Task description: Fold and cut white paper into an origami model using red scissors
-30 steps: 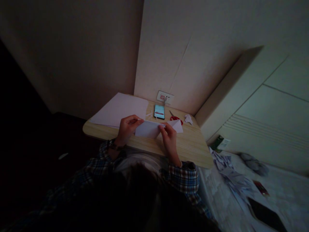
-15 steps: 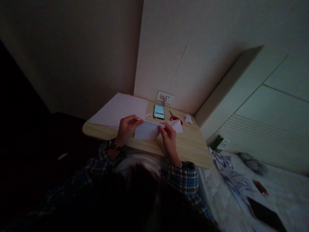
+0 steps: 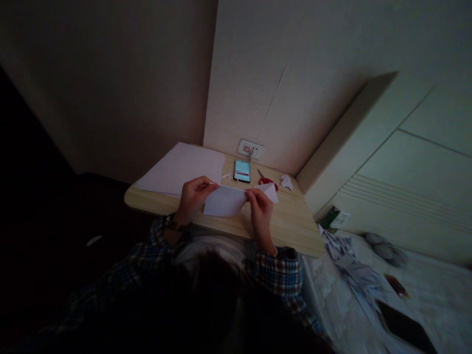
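A white sheet of paper (image 3: 224, 201) is held up over the front of the small wooden table (image 3: 291, 226), its top edge stretched between my two hands. My left hand (image 3: 193, 197) pinches the upper left corner between thumb and fingers. At the upper right corner, my right hand (image 3: 260, 209) grips the sheet the same way. Just behind the right hand lies a folded piece of white paper (image 3: 271, 192). Red-handled scissors (image 3: 267, 182) rest beyond it, partly covered by that piece.
Large white sheets (image 3: 180, 167) cover the table's left side. A lit phone (image 3: 242, 172) and thin paper strips (image 3: 226, 176) lie at the back, below a wall socket (image 3: 250, 148). A small folded paper shape (image 3: 286, 182) sits back right. Crumpled papers (image 3: 350, 260) and a dark tablet-like object (image 3: 405, 324) are on the bed.
My right hand has shifted slightly right and down along the paper's edge, its fingers now closer together at the corner. The sheet's lower edge hangs slightly lower. My left hand keeps its pinch.
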The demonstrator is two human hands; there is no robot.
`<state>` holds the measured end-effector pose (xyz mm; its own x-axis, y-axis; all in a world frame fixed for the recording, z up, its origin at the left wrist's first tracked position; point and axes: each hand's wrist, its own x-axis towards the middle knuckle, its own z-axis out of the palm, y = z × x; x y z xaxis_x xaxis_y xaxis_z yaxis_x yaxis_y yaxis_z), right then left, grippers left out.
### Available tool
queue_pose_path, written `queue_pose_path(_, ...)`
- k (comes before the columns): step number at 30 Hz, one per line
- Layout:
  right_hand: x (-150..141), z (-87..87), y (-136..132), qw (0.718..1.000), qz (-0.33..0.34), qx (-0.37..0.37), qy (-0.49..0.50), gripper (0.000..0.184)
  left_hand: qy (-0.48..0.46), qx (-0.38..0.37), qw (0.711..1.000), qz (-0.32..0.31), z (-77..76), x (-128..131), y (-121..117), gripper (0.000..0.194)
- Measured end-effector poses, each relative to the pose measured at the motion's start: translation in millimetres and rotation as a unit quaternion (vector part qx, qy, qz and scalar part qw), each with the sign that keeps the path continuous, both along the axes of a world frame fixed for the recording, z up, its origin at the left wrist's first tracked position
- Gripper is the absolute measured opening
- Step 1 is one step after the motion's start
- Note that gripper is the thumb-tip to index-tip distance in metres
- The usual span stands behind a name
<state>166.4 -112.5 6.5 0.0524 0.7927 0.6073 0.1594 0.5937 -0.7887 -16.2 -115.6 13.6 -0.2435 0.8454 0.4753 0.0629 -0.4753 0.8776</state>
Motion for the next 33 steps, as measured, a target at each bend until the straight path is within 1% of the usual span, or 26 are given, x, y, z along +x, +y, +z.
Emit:
queue_pose_path(6,-2.6,3.9,-3.1,0.999,-0.041,0.030,-0.004,0.019,-0.010,0.029,0.999,0.037,-1.2,4.2,-1.4,0.014)
queue_pose_path(9,-2.5,3.8,-4.8,0.996,-0.058,0.058,-0.015,0.020,0.027,0.053,0.996,0.062,-1.9,4.4,-4.5,0.013)
queue_pose_path(12,0.9,5.1,-4.7,0.989,-0.086,0.108,-0.044,0.020,0.093,0.078,0.990,0.066,0.1,1.6,-7.9,0.013)
queue_pose_path(16,7.2,14.3,-0.8,0.972,-0.106,0.190,-0.094,0.018,0.197,0.114,0.972,0.052,10.7,-1.0,-10.8,0.008)
queue_pose_path(20,6.8,27.7,-0.2,0.951,-0.108,0.245,-0.153,0.018,0.247,0.173,0.951,0.065,24.4,5.7,-14.8,0.007)
queue_pose_path(23,1.2,32.0,-5.0,0.945,-0.090,0.252,-0.186,0.020,0.250,0.198,0.946,0.064,30.0,15.0,-19.5,0.007)
queue_pose_path(26,-4.4,29.4,-10.6,0.946,-0.070,0.241,-0.207,0.021,0.244,0.190,0.950,0.048,31.0,22.9,-23.7,0.008)
queue_pose_path(29,-6.6,24.3,-13.9,0.941,-0.077,0.249,-0.215,0.021,0.240,0.177,0.954,0.025,30.1,27.3,-26.1,0.007)
queue_pose_path(33,-6.2,21.3,-16.5,0.933,-0.086,0.272,-0.218,0.017,0.218,0.176,0.960,0.021,30.4,29.9,-28.5,0.007)
